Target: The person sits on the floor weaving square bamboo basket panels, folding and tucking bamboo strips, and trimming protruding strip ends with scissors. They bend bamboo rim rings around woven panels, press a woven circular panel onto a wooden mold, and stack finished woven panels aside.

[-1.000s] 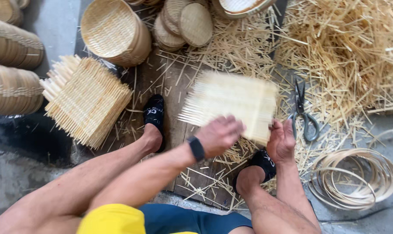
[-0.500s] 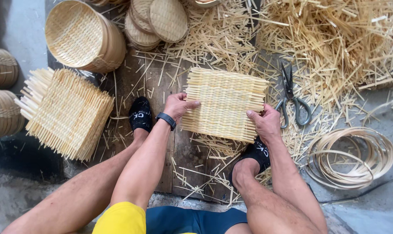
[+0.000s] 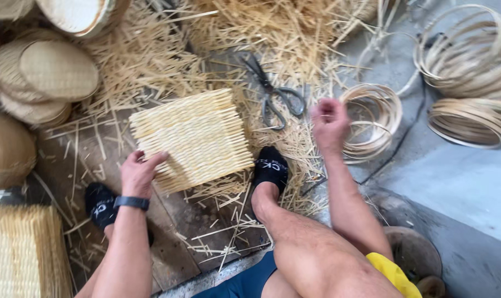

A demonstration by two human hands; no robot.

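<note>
The woven bamboo mat is lying flat on the wooden boards between the feet, pinned at its near-left corner by the left hand — fingers spread, pressing rather than gripping. The right hand is raised near the scissors and the bamboo hoops, loosely curled; whether anything is held cannot be told. Trimming or rimming seems in hand — a tool or hoop is needed.

1 head-worn camera looks steeply down, close over the knees. It faces the floor ahead.
</note>
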